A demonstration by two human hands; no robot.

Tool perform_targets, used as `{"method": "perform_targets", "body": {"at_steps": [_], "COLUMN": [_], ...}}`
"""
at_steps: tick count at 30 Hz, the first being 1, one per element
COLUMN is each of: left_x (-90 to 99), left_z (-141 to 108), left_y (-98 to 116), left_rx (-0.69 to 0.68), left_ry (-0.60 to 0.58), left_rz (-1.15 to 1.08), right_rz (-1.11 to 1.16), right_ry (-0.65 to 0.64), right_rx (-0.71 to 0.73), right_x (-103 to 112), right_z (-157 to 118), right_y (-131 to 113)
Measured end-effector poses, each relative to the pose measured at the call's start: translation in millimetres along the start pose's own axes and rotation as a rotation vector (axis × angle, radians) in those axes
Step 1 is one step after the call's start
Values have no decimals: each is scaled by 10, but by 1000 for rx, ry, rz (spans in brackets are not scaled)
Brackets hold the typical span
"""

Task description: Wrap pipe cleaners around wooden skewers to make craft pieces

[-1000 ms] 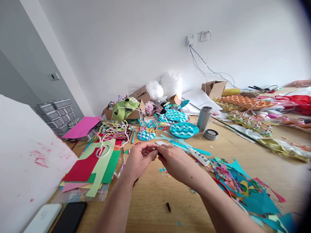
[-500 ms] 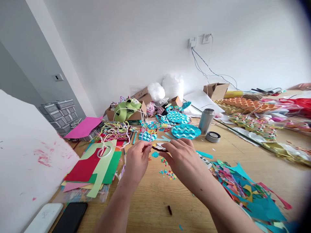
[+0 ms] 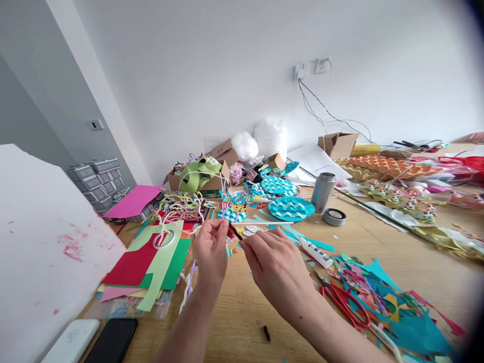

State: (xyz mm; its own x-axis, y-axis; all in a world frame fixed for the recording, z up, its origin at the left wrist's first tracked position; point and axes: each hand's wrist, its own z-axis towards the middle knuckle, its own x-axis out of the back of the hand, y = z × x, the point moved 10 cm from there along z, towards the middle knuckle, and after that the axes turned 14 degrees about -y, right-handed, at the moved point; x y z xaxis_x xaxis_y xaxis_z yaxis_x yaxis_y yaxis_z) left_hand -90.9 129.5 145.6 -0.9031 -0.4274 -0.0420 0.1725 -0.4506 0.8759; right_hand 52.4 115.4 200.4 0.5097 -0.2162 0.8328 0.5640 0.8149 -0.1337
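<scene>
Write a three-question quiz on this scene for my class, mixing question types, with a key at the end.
1. Multiple choice: what do the left hand and right hand hold between them?
A) a glue bottle
B) a dark brown strip
C) a sheet of pink paper

2. True or false: the silver flask stands upright.

3. Fill in the blank: the red-handled scissors lie nearer to the ____ hand.

Key:
1. B
2. True
3. right
</scene>
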Motion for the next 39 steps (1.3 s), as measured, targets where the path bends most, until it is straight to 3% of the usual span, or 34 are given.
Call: {"method": "perform_targets", "body": {"at_steps": [3, 9, 16, 23, 28, 33, 35, 37, 39], "left_x": [-7, -173, -310, -344, -344, -190, -140, -98, -41], "left_z": [-1, 20, 45, 8, 16, 101, 116, 124, 140], "left_y": [-74, -123, -153, -229, -250, -202, -165, -126, -76], "left_rx": [38, 137, 267, 399, 404, 308, 289, 270, 228], "left_ry": [34, -57, -216, -272, -304, -307, -332, -345, -315], "left_rz": [-211, -594, -777, -912, -900, -664, -573, -512, -497], "right_rz": [-29, -60, -22, -30, -39, 265, 392, 484, 567], "right_ry": [41, 74, 74, 80, 74, -51, -56, 57, 256], "right_rx": [28, 45, 11, 25, 20, 11, -21, -97, -212], "right_x": [-25, -73, -93, -104, -92, -122, -43, 151, 381], "right_z": [-12, -9, -7, 23, 51, 119, 110, 45, -90], "right_y": [-58, -89, -24, -7, 82, 321, 433, 589, 797]}}
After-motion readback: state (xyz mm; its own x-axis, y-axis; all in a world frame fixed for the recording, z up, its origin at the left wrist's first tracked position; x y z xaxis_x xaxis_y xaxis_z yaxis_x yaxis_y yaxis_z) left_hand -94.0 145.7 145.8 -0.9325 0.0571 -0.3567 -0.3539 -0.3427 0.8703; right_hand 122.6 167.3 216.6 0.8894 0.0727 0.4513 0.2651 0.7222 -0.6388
